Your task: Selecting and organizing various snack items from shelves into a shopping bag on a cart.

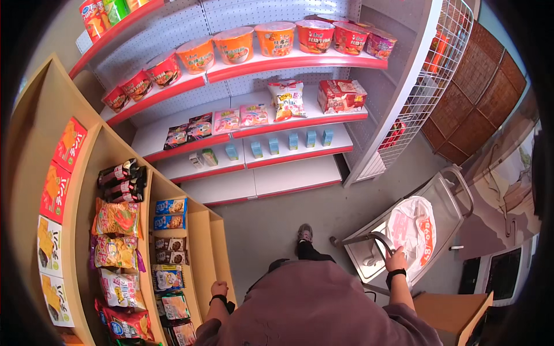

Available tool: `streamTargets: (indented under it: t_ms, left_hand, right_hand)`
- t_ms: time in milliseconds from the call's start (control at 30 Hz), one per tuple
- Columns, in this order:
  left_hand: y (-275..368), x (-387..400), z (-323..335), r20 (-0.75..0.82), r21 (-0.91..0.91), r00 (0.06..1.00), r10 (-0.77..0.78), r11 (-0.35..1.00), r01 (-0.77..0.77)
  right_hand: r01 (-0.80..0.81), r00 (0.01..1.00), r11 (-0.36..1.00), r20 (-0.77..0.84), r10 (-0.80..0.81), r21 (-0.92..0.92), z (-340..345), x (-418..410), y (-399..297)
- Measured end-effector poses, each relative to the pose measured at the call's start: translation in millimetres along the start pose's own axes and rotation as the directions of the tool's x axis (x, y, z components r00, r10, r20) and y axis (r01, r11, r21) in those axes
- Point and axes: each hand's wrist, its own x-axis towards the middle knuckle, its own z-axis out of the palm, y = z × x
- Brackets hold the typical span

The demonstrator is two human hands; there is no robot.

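Note:
My right hand (396, 259) is closed around the curved metal handle (375, 236) of a steel cart (357, 264). A white plastic bag with red print (411, 229) lies on the cart's top, just beyond that hand. My left hand (219, 289) is held in a loose fist beside the wooden shelf unit at the left, and nothing shows in it. Both wrists wear black bands. Near my left hand, packaged snacks (168, 277) fill part of the wooden shelves (203, 251).
Ahead stands a white metal shelf unit (294, 173) with instant noodle bowls (275, 39), snack bags and small blue boxes (256, 149). A wire rack (407, 125) is on its right side. A cardboard box (450, 311) sits low at the right, near the cart.

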Motion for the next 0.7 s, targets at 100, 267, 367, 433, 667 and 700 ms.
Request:
streamTargets:
  t_ms: [100, 267, 367, 433, 667, 700]
  left_hand:
    - [-16.3, -0.5, -1.7, 0.029, -0.039, 0.999, -0.044, 0.998, 0.045]
    - [-26.1, -2.4, 0.1, 0.012, -0.067, 0.995, -0.102, 0.993, 0.102]
    - [-22.0, -6.3, 3.9, 0.007, -0.100, 0.995, -0.101, 0.990, 0.101]
    - [-21.0, -3.7, 5.1, 0.019, -0.121, 0.997, -0.080, 0.989, 0.082]
    - [-16.2, 1.4, 14.3, 0.015, -0.242, 0.992, -0.123, 0.962, 0.123]
    - [-17.2, 1.6, 15.2, 0.018, -0.249, 0.991, -0.131, 0.959, 0.132]
  right_hand:
    - [-0.031, 1.000, 1.000, -0.004, 0.030, -0.004, -10.5, -5.2, -1.3]
    - [-0.023, 0.995, 0.990, 0.088, 0.036, -0.142, -19.4, 4.9, 3.1]
    - [-0.022, 0.979, 0.972, 0.194, 0.069, -0.235, -33.8, 9.6, -12.5]
    - [0.033, 0.952, 0.962, 0.302, 0.052, -0.271, -35.7, 16.6, -17.9]
    - [0.109, 0.932, 0.914, 0.361, 0.043, -0.391, 5.9, 54.0, -1.7]
    - [0.113, 0.930, 0.908, 0.365, 0.046, -0.403, 2.5, 52.2, -4.0]
